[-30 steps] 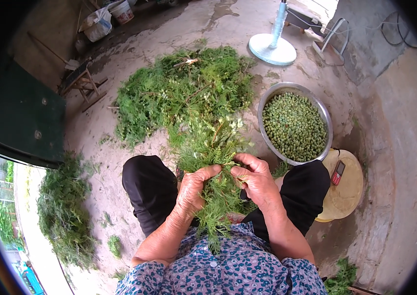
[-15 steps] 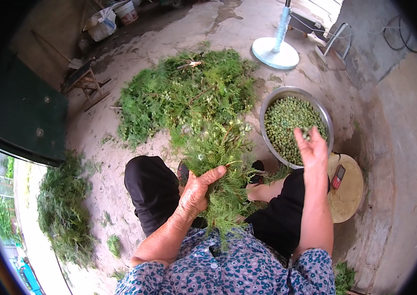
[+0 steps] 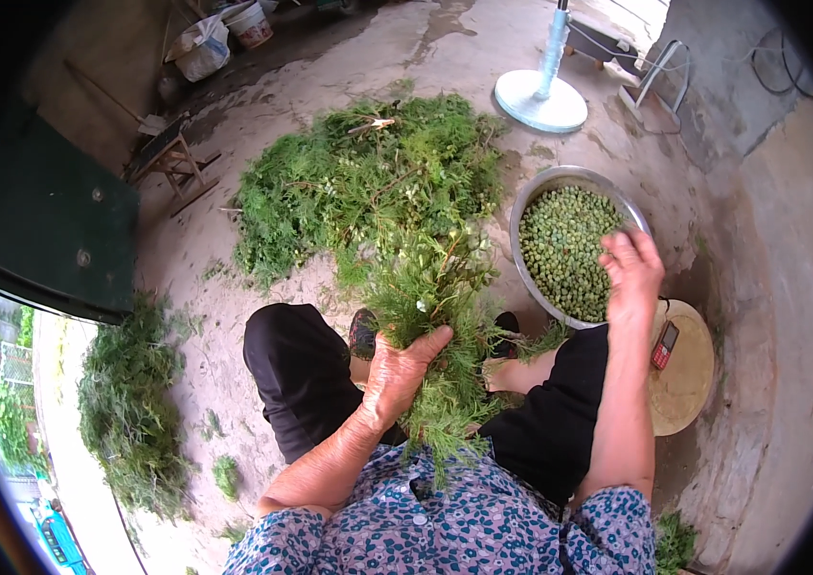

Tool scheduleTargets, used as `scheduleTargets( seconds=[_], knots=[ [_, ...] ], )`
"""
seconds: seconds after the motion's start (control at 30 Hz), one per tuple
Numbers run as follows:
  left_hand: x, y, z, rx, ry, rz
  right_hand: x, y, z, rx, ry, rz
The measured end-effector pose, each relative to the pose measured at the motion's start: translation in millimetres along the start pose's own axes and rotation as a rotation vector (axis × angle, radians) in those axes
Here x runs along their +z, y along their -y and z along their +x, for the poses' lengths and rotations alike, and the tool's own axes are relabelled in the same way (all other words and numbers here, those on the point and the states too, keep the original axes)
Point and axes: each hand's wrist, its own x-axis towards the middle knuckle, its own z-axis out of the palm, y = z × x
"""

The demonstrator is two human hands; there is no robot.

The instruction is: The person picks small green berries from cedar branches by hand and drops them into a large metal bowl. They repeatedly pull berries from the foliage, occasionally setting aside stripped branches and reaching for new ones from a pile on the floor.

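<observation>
My left hand (image 3: 404, 374) is closed round a bunch of leafy green conifer sprigs (image 3: 430, 287), held between my knees. Small pale green cones show among its leaves. My right hand (image 3: 632, 273) hovers over the right rim of a wide metal basin (image 3: 522, 273), with its fingers loosely bent and a little apart. I see no clear load in it, though its fingertips are slightly blurred. Inside the basin lies a thick layer of small round green cones (image 3: 564, 251).
A large heap of cut green branches (image 3: 330, 192) lies ahead, another pile (image 3: 128, 412) at the left. Beside my right knee a round yellowish stool (image 3: 689, 383) bears a red and black phone (image 3: 665, 345). A white round stand base (image 3: 540, 103) stands beyond the basin.
My right hand has moved right and slightly up toward the basin's rim, and the cones seen at its fingertips no longer show. My left hand has shifted slightly right with the sprigs.
</observation>
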Motion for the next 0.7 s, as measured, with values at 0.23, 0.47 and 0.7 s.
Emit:
scheduleTargets(
  seconds=[0.23, 0.47, 0.7],
  knots=[
    [7.7, -2.4, 1.6, 0.07, 0.028, 0.167, 102.9, 20.9, -112.3, -0.789, 0.628, -0.721],
    [5.5, -14.0, -2.1, -0.079, 0.028, 0.037, 100.5, -2.7, -113.2, -0.457, 0.565, -0.353],
    [1.0, -10.0, 1.8, -0.106, 0.045, -0.163, 93.5, -15.8, -125.0, 0.355, 0.348, 0.188]
  ],
)
